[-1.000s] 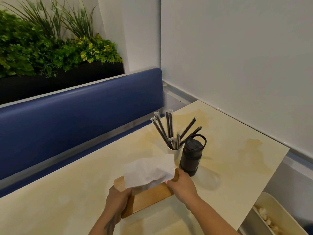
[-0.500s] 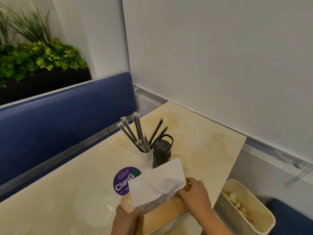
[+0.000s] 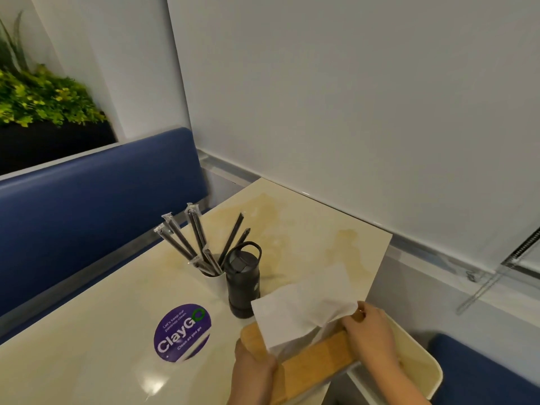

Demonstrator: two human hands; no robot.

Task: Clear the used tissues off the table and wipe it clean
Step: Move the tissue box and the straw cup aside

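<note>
Nearest you, at the bottom edge of the view, both your hands hold a tissue box with a wooden lid (image 3: 314,358). Your left hand (image 3: 253,372) grips its left end, fingers wrapped around the rounded corner. Your right hand (image 3: 368,331) rests curled over the right end, thumb and fingers closing on the lid's edge. A clean white tissue (image 3: 301,305) stands up out of the slot between your hands, tilted toward the right. Under your right forearm, off the table's edge, a cream bin (image 3: 423,366) sits open; you cannot see its contents from here. On the cream table (image 3: 87,346), just left of the box, lies a round purple "ClayGo" sticker (image 3: 182,331). Beyond the box stands a black flask with a loop handle (image 3: 242,282), touching or nearly touching a white cup of wrapped black straws (image 3: 201,244). Past those, brownish stains (image 3: 342,241) mark the tabletop toward the far corner. Behind it runs a blue bench back (image 3: 96,194), with green plants (image 3: 41,97) above at far left.
</note>
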